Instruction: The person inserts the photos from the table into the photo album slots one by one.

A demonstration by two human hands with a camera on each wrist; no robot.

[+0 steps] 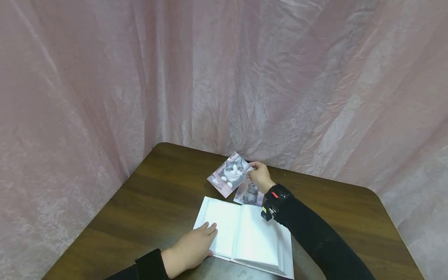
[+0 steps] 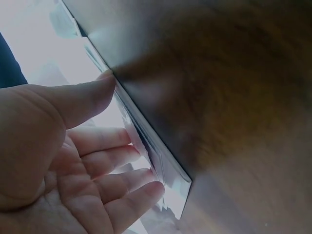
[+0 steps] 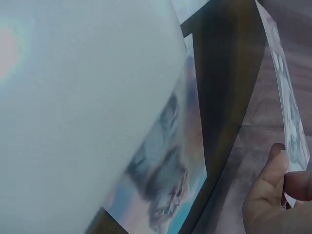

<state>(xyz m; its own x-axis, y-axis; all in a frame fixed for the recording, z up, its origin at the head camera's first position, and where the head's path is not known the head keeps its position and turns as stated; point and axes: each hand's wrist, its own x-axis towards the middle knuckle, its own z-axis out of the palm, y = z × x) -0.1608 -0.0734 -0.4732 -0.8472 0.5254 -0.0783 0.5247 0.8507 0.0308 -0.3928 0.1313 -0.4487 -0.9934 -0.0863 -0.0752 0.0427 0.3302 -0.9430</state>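
Note:
An album (image 1: 257, 235) with blank white pages lies spread on the table. My left hand (image 1: 192, 245) rests on its left page near the outer edge, fingers fairly straight; in the left wrist view this hand (image 2: 83, 161) has its thumb at the book's edge. Beyond the album, my right hand (image 1: 260, 178) pinches the right corner of a photo of a grey-and-white cat (image 1: 231, 174). Seen from the right wrist, the held photo (image 3: 287, 92) stands edge-on between thumb and fingers. Below it lies a second kitten photo (image 1: 250, 194), partly covered by the right hand.
The brown wooden table (image 1: 150, 202) carries the album and photos. Behind and beside it hangs a pink velvet curtain (image 1: 224, 77), close to the table's back edge. A large white page (image 3: 83, 112) fills the left of the right wrist view and overlaps the lower photo.

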